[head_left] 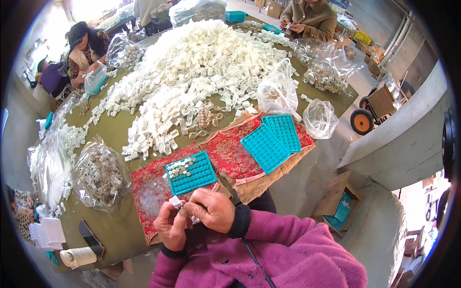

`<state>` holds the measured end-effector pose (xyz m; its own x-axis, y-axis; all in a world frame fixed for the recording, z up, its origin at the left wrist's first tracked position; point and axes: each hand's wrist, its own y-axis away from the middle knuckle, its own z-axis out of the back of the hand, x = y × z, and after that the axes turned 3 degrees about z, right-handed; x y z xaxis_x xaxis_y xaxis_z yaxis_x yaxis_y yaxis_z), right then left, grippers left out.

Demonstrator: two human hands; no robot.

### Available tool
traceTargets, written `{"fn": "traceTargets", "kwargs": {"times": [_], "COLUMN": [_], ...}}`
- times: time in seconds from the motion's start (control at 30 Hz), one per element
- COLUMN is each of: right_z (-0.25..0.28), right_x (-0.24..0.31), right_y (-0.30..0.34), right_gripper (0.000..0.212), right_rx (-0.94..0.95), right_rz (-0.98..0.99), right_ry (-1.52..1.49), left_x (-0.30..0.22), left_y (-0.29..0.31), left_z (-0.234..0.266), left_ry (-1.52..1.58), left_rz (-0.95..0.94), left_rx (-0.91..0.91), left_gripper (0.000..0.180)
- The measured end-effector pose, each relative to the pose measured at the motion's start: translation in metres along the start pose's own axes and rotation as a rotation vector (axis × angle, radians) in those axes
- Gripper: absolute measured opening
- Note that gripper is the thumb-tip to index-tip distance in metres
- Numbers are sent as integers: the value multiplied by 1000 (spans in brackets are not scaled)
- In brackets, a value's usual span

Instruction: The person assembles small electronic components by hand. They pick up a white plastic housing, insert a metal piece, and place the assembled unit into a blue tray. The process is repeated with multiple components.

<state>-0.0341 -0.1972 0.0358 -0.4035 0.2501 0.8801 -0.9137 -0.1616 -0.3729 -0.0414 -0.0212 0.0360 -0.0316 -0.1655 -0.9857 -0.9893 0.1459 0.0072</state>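
Close to my body, in front of the table's near edge, my two hands meet with fingertips pinched together. My left hand (171,224) is closed on a small white plastic piece (176,202), which sticks up between thumb and fingers. My right hand (212,209) is closed against it; what its fingertips pinch is hidden. Just beyond my hands lies a teal tray (199,180) with rows of round hollows, several small round whitish pieces (181,168) sitting on its far left part. Under the tray is a red floral cloth (145,180), with clear bits (153,197) scattered on it.
A large heap of small white pieces (206,57) covers the table's middle. Two teal trays (265,148) overlap at right. Clear bags (101,177) of pieces stand around. A phone (91,238) and white roll (78,257) lie left. Other people (314,21) sit at the table.
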Motion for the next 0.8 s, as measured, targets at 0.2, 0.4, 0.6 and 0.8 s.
{"fn": "traceTargets", "kwargs": {"times": [0.2, 0.4, 0.6, 0.8], "right_z": [9, 15, 16, 13], "right_x": [1, -10, -26, -30], "right_y": [4, 14, 23, 29], "right_gripper": [24, 26, 26, 26], "right_rx": [-92, 227, 265, 216], "right_rz": [5, -331, -471, -359], "right_ry": [-215, -837, -957, -798], "left_x": [-6, 3, 9, 9], "left_y": [0, -6, 0, -5], "left_z": [-8, -10, -12, -9], "left_ry": [102, -27, 294, 316], "left_rz": [-2, -213, 67, 65], "left_rx": [21, 98, 95, 136], "left_gripper": [20, 32, 35, 34]}}
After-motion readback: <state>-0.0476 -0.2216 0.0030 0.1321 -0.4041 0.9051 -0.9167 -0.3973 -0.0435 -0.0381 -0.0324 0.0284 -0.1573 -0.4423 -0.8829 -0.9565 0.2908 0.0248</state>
